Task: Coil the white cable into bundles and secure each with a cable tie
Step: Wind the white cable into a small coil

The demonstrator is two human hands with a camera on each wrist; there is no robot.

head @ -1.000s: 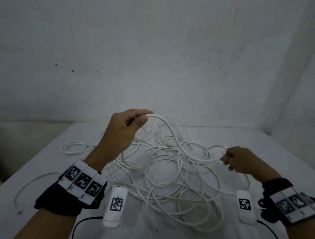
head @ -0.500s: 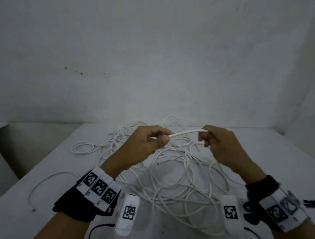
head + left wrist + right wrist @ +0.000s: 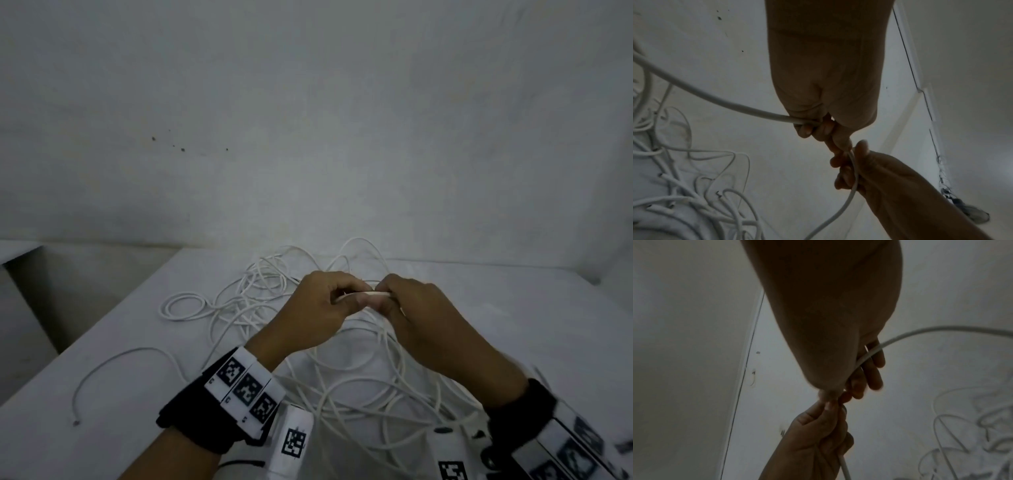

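Note:
A long white cable (image 3: 359,380) lies in a loose tangle on the white table (image 3: 513,325). Both hands are raised over the tangle, almost touching. My left hand (image 3: 346,298) pinches a strand between thumb and curled fingers. My right hand (image 3: 384,301) grips the same strand right beside it, so only a short white piece (image 3: 371,293) shows between them. In the left wrist view the cable (image 3: 719,99) runs in from the left into my left hand (image 3: 818,129), then down through my right hand (image 3: 853,170). In the right wrist view the cable (image 3: 920,332) enters my right hand (image 3: 861,376). No cable tie is visible.
A small flat coil (image 3: 186,306) lies at the left of the tangle. A separate curved strand (image 3: 113,359) lies near the table's left edge. A plain wall (image 3: 308,137) rises behind the table, with a dark gap (image 3: 51,291) to the table's left.
My right hand came up from the right side of the tangle to meet the left. The span of cable between the hands has shrunk to a short piece.

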